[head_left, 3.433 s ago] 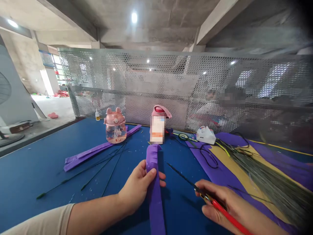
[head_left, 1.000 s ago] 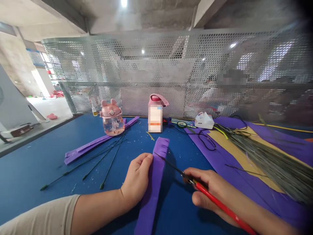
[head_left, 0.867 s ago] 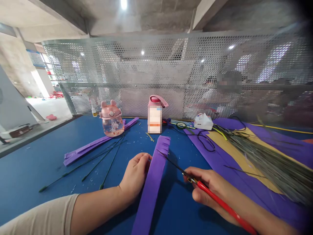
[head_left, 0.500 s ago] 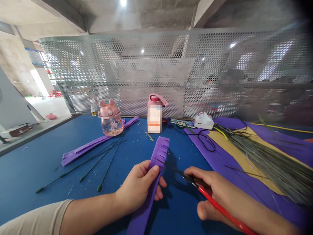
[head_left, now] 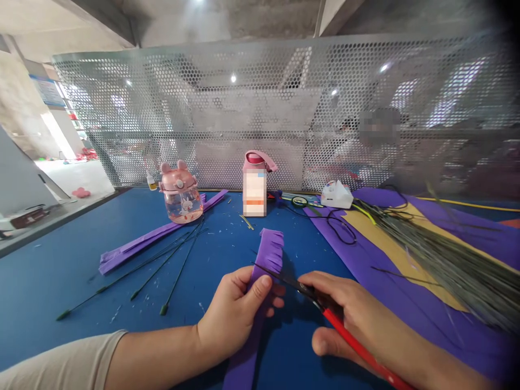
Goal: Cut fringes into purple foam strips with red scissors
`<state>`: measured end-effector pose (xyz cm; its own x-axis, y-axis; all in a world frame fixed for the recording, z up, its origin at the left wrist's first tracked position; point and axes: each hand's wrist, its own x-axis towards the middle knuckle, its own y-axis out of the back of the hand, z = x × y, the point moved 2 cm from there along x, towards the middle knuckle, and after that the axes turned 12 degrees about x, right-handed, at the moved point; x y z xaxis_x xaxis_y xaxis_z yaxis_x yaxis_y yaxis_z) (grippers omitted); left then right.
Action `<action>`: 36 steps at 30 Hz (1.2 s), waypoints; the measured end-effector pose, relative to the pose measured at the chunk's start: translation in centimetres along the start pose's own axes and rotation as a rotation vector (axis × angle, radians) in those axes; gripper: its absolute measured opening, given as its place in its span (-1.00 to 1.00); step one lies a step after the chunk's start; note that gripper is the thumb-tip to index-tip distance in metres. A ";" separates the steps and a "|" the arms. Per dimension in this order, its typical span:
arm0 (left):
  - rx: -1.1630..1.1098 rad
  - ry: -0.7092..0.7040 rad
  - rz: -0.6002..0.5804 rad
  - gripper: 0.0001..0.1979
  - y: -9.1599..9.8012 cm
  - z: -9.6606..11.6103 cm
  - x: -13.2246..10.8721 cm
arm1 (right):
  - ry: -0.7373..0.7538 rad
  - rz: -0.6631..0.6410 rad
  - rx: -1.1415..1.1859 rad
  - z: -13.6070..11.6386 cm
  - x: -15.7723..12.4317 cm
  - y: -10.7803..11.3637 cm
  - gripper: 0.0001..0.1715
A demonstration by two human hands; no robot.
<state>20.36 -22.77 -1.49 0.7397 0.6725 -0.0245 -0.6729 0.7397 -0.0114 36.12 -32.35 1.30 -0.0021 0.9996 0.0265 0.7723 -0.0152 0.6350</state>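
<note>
My left hand (head_left: 239,306) pinches a long strip of purple crepe paper (head_left: 270,249) between thumb and fingers. Slits run in from the right edge of the strip near its upper end, and its lower end hangs toward me. My right hand (head_left: 345,319) is wrapped round a pair of scissors (head_left: 303,288) with a red handle and dark blades. The blades lie across the strip just above my left thumb, their tips reaching its left side. Part of the scissors' handle is hidden by my right fingers.
Green wire stems (head_left: 181,271) and folded purple strips (head_left: 134,246) lie left on the blue table (head_left: 36,303). A pink jar (head_left: 182,200) and a pink-lidded bottle (head_left: 254,192) stand behind. Purple sheets (head_left: 345,260) and a bundle of wires (head_left: 439,254) lie right. A perforated panel (head_left: 252,119) closes the back.
The scissors have moved left, their blades now reaching across the strip close to my left thumb. My left hand still holds the strip, and the view has shifted slightly.
</note>
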 end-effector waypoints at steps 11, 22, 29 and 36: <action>-0.032 0.009 0.039 -0.67 0.2 -0.1 -0.2 | 0.000 0.009 -0.031 -1.2 0.1 0.2 -0.54; -0.037 0.031 0.028 -0.68 -0.1 -0.1 -0.4 | 0.042 0.040 -0.025 -0.1 -0.1 -0.1 -0.51; -0.022 0.024 0.000 -0.66 -0.2 0.1 -0.6 | 0.046 0.023 -0.034 -0.3 -0.1 -0.1 -0.60; -0.029 0.030 -0.018 -0.65 -0.1 0.1 -0.6 | 0.054 0.041 -0.099 0.2 0.0 0.1 -0.55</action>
<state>20.01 -23.25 -1.39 0.7513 0.6577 -0.0544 -0.6598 0.7503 -0.0408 36.30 -32.38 1.21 -0.0082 0.9956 0.0938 0.7063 -0.0606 0.7053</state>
